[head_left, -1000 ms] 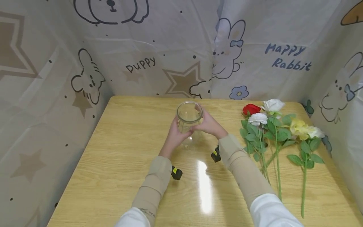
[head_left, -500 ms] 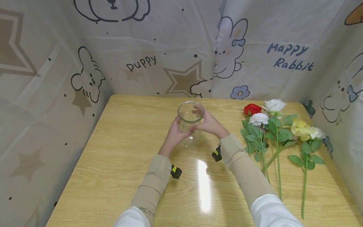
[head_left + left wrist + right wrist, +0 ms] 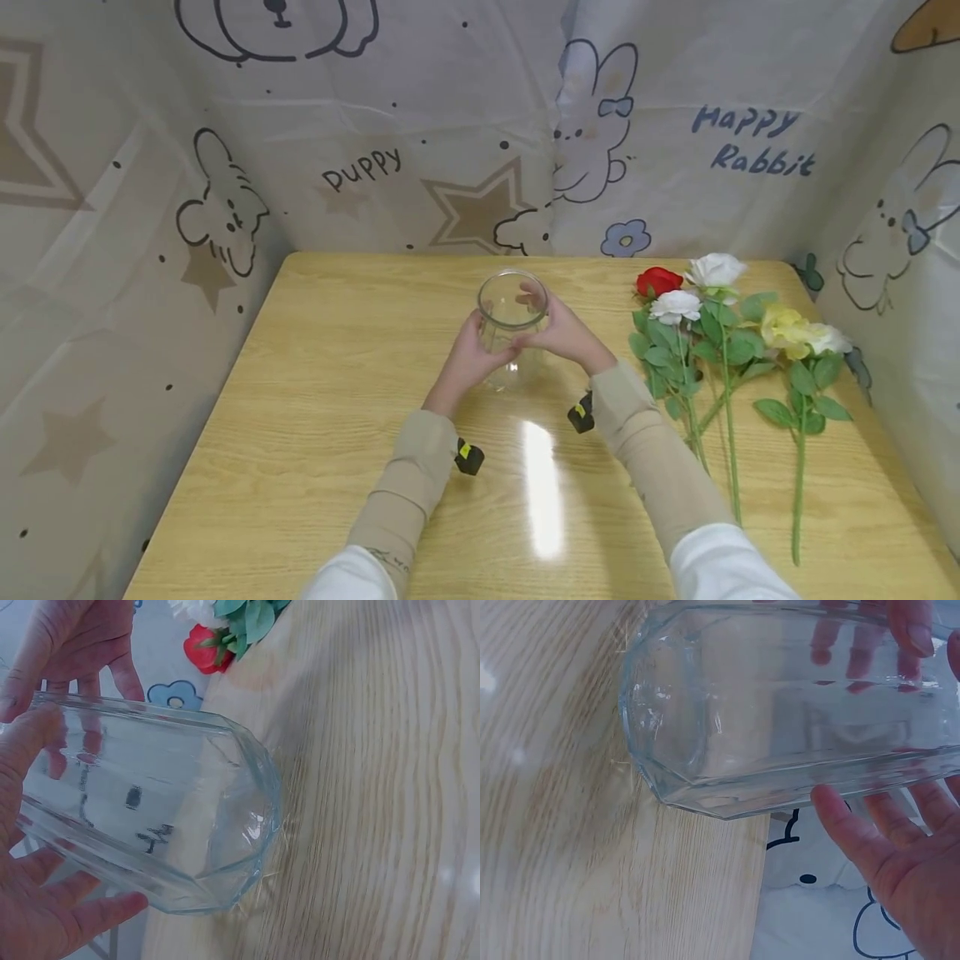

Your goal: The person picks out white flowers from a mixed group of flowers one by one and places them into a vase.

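Note:
A clear faceted glass vase [image 3: 510, 323] stands upright near the far middle of the table, its round mouth facing up. My left hand [image 3: 468, 354] grips its left side, and my right hand [image 3: 566, 332] holds the right side, with both thumbs on the near face. Through the glass, the fingers of my right hand show on the far side. In the left wrist view, the thick base of the vase [image 3: 172, 802] is close over the wood. The right wrist view has the fingers of my right hand [image 3: 922, 859] along the glass wall.
To the right lie several long-stemmed flowers: a red rose [image 3: 659, 282], a white rose [image 3: 716, 271], a smaller white bloom [image 3: 677, 307] and a yellow flower [image 3: 785, 329]. Patterned cloth [image 3: 337, 108] walls in the wooden table [image 3: 322, 375] at the back and sides.
Both hands have shifted slightly to the right with the vase between them. More of my right hand's fingers show through the glass. The flowers lie as before.

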Demonstrator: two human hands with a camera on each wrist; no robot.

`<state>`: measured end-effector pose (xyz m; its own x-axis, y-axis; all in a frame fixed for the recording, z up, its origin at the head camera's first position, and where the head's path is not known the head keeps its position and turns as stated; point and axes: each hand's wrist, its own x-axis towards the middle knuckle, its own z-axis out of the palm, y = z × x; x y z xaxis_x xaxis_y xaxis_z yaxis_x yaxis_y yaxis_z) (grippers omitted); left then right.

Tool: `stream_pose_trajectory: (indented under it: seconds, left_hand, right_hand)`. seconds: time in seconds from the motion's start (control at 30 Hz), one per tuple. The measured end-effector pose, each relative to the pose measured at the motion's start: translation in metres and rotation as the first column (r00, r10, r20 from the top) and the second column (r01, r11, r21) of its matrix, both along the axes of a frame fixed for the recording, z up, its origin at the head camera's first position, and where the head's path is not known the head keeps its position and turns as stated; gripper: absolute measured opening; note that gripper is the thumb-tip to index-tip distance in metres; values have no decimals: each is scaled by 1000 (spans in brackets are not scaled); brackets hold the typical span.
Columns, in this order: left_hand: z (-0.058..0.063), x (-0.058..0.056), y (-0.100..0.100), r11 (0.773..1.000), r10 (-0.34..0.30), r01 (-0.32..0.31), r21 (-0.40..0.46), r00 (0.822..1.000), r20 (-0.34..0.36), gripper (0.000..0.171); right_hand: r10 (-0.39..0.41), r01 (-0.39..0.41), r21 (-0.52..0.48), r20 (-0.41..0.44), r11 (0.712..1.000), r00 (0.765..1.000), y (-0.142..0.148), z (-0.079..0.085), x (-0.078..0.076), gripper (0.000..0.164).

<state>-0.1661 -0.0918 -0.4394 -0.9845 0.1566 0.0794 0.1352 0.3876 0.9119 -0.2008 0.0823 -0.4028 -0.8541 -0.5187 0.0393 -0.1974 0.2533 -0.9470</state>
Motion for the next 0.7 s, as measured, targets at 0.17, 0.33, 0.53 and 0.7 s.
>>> stream_pose_trajectory:
  seconds: [0.17, 0.33, 0.53, 0.7]
  left_hand:
    - [0, 4, 10, 1000, -16, 15, 10, 1000, 21, 83]
    - [-2, 7, 21, 1000, -22, 22, 3, 999, 40, 83]
    - [-1, 12, 32, 999, -39, 40, -5, 998, 48, 85]
    - [1, 16, 38, 997, -72, 73, -21, 996, 51, 86]
  right_hand:
    - [-37, 37, 12, -20, 999, 999, 12, -12, 2, 88]
    - [-59, 60, 17, -20, 998, 998, 23, -13, 10, 87]
    - [-91, 92, 45, -38, 995, 995, 36, -17, 17, 86]
    - [-99, 101, 45, -33, 994, 995, 43, -18, 23, 82]
